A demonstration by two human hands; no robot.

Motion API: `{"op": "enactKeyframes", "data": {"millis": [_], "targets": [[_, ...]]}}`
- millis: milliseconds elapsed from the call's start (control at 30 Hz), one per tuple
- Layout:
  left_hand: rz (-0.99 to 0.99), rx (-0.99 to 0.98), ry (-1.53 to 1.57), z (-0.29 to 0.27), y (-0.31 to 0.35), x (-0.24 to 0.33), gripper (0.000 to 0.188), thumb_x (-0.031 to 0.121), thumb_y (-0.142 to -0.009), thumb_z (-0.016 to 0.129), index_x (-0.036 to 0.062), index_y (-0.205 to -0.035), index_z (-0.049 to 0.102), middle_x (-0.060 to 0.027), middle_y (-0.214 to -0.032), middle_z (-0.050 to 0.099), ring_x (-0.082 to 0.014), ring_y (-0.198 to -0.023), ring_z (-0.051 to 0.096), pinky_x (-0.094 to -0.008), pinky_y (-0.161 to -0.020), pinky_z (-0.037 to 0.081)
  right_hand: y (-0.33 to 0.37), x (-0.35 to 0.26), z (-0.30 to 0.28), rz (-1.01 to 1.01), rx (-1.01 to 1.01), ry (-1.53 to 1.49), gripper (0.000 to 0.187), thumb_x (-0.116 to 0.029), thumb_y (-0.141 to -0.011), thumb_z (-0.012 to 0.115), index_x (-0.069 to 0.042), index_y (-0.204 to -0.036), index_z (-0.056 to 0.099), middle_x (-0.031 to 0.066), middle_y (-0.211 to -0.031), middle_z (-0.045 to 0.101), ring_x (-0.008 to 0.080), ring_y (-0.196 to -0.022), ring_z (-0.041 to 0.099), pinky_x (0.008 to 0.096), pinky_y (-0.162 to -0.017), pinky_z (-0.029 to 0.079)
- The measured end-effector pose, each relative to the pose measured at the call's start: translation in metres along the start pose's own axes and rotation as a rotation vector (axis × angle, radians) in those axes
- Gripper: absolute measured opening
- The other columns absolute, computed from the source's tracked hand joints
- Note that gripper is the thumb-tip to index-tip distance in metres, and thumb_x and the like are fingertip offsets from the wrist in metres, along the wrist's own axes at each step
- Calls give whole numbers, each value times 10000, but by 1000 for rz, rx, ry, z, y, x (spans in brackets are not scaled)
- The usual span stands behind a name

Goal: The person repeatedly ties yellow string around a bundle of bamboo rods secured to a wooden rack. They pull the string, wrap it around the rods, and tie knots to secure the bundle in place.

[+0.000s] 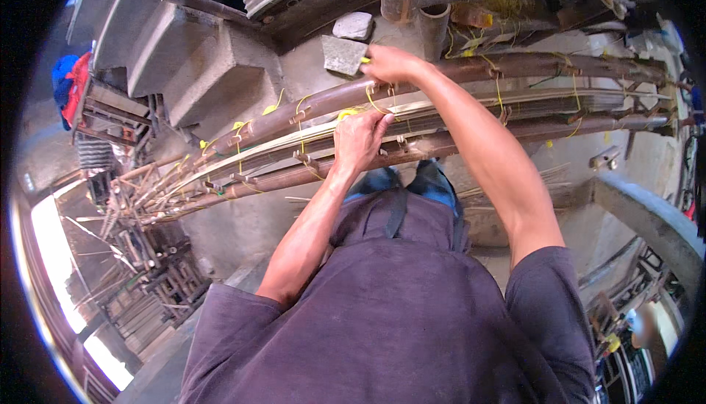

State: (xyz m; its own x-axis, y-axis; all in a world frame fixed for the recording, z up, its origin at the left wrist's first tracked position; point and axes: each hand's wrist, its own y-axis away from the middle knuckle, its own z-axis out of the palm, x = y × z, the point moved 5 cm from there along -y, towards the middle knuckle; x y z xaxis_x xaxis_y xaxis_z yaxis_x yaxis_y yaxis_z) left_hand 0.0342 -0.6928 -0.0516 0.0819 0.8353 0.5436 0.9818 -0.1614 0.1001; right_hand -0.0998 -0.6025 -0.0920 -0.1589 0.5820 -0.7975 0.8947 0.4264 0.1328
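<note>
The bundle of thin pale strips [316,133] runs crosswise in front of the person's body, between a dark far pole [323,100] and a dark near pole [434,143], with yellow ties [499,94] crossing it at intervals. The strips could slip out of line or bunch up, I judge, if a tie near the hands were slack or pulled unevenly. A hard tug could snap a tie, as it looks thin, or drag the poles closer on one side. A sharp strip edge or pole stub could also nick a bare finger, since neither hand is gloved.

The left hand [358,139] lies over the strips between the poles, knuckles up, fingers curled under and thumb toward the right; whether it is clamped on strips or a tie I cannot tell. The right hand [393,64] is apart from it, beyond the far pole, with the fingers folded and a scrap of yellow showing beside them; its grip is unclear too. The left forearm rises from the lower left, while the right arm slants across the poles, elbow wide.

Just beside the right hand sits a grey slab [343,54], with a paler stone [353,26] behind it.
</note>
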Motion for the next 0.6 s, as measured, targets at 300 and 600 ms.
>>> {"op": "enactKeyframes", "data": {"millis": [300, 600], "targets": [[-42, 3, 392, -8, 0, -1, 404, 387, -933, 539, 3, -925, 663, -101, -837, 675, -238, -795, 652, -382, -696, 490, 188, -42, 93, -201, -695, 7, 204, -186, -876, 495, -77, -1036, 558, 228, -888, 646, 395, -859, 634, 470, -732, 511], [-427, -389, 707, 64, -153, -92, 404, 375, -926, 477, 22, -776, 603, -49, -638, 537, -144, -619, 480, -334, -569, 384, 201, -35, 99, -278, -485, 208, 146, -145, -770, 568, -105, -908, 594, 130, -697, 640, 321, -682, 648, 458, -607, 515]]}}
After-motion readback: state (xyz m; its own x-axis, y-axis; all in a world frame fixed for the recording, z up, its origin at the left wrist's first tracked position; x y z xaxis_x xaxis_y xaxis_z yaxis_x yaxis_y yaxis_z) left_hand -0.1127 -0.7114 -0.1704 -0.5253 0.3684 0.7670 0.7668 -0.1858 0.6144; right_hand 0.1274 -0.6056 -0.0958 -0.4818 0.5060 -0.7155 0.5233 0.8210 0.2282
